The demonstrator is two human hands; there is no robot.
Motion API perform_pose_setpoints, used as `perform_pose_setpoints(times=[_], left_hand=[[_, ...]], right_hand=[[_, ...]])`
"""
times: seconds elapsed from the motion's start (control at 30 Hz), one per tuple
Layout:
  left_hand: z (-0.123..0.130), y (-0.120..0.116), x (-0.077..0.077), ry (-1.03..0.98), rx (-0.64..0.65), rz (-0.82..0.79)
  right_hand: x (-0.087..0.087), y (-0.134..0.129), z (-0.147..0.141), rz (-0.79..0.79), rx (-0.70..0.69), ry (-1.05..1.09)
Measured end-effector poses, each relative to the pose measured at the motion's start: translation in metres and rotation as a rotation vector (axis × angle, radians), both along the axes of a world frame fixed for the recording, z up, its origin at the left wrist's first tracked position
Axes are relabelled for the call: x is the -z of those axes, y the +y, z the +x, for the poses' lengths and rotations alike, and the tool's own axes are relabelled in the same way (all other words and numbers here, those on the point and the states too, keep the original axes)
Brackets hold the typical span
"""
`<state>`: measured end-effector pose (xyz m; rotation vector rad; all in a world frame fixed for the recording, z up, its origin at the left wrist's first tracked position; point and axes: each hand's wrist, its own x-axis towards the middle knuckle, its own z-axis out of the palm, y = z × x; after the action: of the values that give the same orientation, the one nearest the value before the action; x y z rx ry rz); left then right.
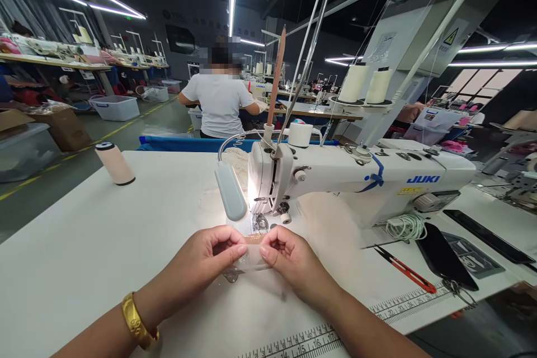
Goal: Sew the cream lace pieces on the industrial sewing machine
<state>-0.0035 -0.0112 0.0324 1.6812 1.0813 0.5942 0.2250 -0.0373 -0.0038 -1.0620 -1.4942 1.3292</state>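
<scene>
My left hand (pixel 222 249) and my right hand (pixel 282 251) face each other just in front of the presser foot (pixel 259 222) of a white sewing machine (pixel 335 168). Thumb and fingers of each hand pinch a thin, sheer piece of fabric (pixel 253 260), stretched between them. Along its far edge runs a tan strip (pixel 253 239) with small light specks. Pale, see-through material spreads over the table beyond my right hand. A grey lamp (pixel 230 191) hangs left of the needle area and lights it.
On the white table (pixel 168 201) stands a peach thread cone (pixel 115 164) at left. At right lie orange-handled thread snips (pixel 406 269), a black phone (pixel 447 254) and a coil of pale green cord (pixel 406 225). A printed ruler (pixel 310 341) crosses the front edge. Another person (pixel 218 95) sits ahead, facing away.
</scene>
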Motion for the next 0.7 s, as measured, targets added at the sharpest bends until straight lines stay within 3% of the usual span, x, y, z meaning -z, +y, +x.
perform_pose_setpoints(times=[0.4, 0.7], left_hand=[[0.0011, -0.0006, -0.0014, -0.027, -0.019, -0.104], [-0.0005, -0.0008, -0.0041, -0.021, 0.016, -0.082]], right_hand=[[-0.0003, -0.0018, 0.0021, -0.004, 0.012, -0.044], [0.0002, -0.0026, 0.0009, 0.045, 0.048, -0.118]])
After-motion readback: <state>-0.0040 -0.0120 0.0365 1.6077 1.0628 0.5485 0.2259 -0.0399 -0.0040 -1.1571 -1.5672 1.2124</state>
